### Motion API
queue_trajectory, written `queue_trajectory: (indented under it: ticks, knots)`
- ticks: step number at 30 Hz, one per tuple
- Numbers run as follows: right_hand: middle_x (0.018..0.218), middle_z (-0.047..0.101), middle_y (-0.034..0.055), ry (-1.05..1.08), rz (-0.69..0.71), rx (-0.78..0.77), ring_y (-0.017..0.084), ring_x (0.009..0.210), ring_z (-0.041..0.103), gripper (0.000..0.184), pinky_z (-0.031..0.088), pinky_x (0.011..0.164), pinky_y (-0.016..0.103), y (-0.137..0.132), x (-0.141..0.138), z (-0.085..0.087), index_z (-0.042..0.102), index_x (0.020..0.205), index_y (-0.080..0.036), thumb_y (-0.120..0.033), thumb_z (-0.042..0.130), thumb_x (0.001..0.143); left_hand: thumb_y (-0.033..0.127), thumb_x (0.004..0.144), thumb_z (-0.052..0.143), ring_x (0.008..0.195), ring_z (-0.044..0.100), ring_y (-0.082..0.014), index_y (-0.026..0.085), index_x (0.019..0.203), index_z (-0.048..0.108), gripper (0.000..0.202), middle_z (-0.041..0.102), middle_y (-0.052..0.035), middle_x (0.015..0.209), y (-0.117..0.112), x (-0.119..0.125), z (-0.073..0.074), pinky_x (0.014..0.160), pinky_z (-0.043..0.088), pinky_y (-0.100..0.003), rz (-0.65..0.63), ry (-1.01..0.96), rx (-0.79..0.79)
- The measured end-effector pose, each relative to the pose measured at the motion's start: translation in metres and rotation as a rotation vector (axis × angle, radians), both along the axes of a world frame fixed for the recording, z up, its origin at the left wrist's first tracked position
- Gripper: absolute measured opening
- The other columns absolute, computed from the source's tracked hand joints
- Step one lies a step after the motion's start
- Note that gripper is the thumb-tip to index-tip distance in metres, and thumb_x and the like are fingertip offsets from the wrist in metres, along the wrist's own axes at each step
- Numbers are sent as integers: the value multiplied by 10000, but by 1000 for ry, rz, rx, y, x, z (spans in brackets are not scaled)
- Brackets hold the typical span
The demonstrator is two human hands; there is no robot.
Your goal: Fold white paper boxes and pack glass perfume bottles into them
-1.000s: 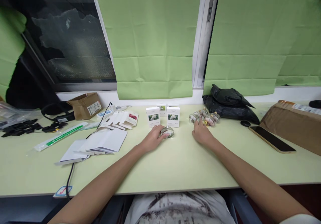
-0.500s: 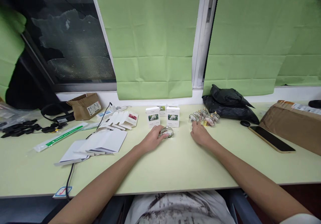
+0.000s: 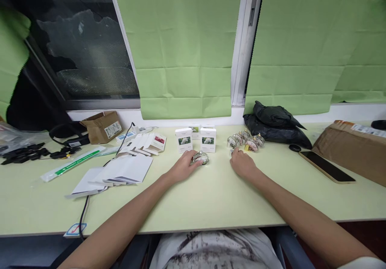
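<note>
Clock directions are read from the middle of the table (image 3: 217, 198), with the seated person at six o'clock. The left hand (image 3: 182, 166) is at nine o'clock, thumb and fingers closed around one glassy bauble (image 3: 202, 157) that rests on the table at the hand's two o'clock. The right hand (image 3: 242, 164) is at three o'clock, its fingers bent down beside a small shiny piece (image 3: 232, 151); the grip is partly hidden, so whether it is pinching that piece cannot be told. A cluster of further glassy baubles (image 3: 255, 142) lies just beyond the right hand, between one and two o'clock. At eleven o'clock, a white box (image 3: 183, 140) and a second white box (image 3: 208, 140), each with a flower picture, stand upright side by side; a third box (image 3: 195, 131) shows behind the gap between them. Flattened cartons (image 3: 131, 169) overlap between nine and ten o'clock. Black bags (image 3: 276, 130) lie at two o'clock. A phone (image 3: 327, 167) lies flat at three o'clock, near a brown box (image 3: 351, 152).
</note>
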State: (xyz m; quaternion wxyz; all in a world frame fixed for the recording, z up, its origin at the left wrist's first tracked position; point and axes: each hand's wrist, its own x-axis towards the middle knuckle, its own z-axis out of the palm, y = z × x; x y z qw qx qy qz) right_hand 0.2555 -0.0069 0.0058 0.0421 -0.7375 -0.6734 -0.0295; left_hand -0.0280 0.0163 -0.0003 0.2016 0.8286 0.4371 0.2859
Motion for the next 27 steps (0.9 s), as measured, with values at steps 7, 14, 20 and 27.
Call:
queue_trajectory:
  ticks: [7, 14, 20, 27]
  knots:
    - [1094, 751, 224, -13, 67, -36, 290, 1037, 734, 308, 494, 846, 333, -4, -3, 3, 702, 1134, -87, -187, 433, 1023, 610, 985, 555, 1015, 585, -278, 219, 1132, 637, 426, 648, -78, 1049, 1, 0, -1, 870, 472, -385, 0, -4, 17]
    - [1011, 766, 208, -47, 221, -18, 316, 961, 748, 380, 486, 767, 352, -9, -18, 2, 735, 1012, -118, -270, 391, 1072, 613, 985, 558, 998, 588, -271, 212, 1145, 636, 439, 651, -78, 1050, 1, 0, -1, 862, 472, -384, 4, 0, 35]
    - [1035, 766, 160, -18, 332, 54, 290, 899, 742, 341, 454, 736, 329, -14, -29, 6, 624, 1157, -150, -348, 350, 1115, 604, 959, 610, 1079, 578, -290, 223, 1159, 618, 430, 652, -84, 1103, 0, 0, -2, 903, 473, -396, -18, 8, 25]
    - [1063, 711, 124, 209, 499, 172, 246, 890, 677, 226, 414, 734, 317, -13, -25, 5, 523, 1089, -187, -324, 349, 1130, 622, 965, 584, 1029, 591, -292, 215, 1111, 641, 436, 667, -86, 1057, 0, 1, -1, 863, 481, -395, -1, -1, 50]
